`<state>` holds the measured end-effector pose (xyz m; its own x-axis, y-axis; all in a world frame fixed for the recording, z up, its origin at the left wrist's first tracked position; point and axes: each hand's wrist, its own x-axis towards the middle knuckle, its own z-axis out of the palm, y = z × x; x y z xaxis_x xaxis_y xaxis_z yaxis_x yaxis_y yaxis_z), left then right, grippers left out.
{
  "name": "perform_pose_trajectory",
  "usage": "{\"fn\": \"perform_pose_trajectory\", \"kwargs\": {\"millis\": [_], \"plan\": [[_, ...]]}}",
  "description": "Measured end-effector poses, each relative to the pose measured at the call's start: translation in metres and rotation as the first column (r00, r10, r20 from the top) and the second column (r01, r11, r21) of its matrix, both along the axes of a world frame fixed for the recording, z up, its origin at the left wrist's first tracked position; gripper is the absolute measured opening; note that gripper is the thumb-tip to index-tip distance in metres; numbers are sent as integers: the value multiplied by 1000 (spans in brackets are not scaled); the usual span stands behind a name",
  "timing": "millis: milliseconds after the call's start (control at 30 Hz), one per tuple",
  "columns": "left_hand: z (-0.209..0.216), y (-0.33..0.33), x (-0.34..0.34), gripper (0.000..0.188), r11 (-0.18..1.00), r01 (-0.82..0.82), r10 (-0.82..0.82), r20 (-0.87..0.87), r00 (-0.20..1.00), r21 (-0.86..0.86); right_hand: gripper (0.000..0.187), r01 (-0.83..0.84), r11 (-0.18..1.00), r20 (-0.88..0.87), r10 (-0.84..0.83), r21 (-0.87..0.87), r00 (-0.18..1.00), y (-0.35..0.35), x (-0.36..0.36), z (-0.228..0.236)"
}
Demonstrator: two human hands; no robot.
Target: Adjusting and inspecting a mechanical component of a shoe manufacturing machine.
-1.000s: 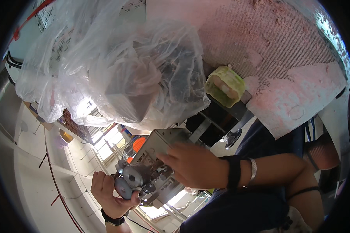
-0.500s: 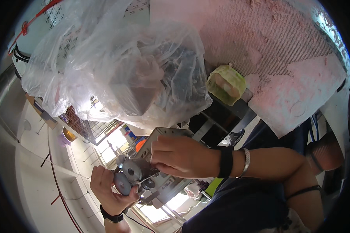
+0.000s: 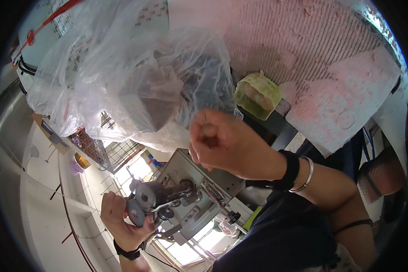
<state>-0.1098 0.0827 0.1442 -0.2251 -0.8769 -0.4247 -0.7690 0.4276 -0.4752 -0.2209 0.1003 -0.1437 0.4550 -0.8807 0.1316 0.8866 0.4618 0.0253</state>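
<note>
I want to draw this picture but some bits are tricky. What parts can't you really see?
- Head view: what lies inside the clear plastic bag; its crinkled, glaring folds blur it.
- Whether the right hand pinches anything; its curled fingers hide that.
- The far side of the grey machine; its own body covers it.
- The left hand palm; the round wheel covers it.
- The left forearm, cut off by the lower edge.

It looks like a small workshop: a grey metal machine (image 3: 192, 190) with wheels and knobs sits central, a crumpled clear plastic sheet (image 3: 122, 86) above it, rough plastered wall (image 3: 303, 41) beyond, barred windows (image 3: 122, 156) beside it.
</note>
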Motion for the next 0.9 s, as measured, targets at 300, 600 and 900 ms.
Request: {"fn": "perform_pose_trajectory", "kwargs": {"millis": [300, 600, 900], "plan": [[0, 1, 1, 65, 1000, -5, 5, -14, 1000, -1, 25, -120, 956, -499, -32, -269, 866, 20, 16, 41], [0, -1, -4, 64, 1000, -4, 4, 12, 1000, 23, 44, -309, 733, -747, -390, -606, 539, 29, 2, 43], [1, -5, -32, 55, 983, -173, 158, 192, 968, 60, 64, -279, 894, -381, 137, -349, 915, 23, -20, 53]]}}
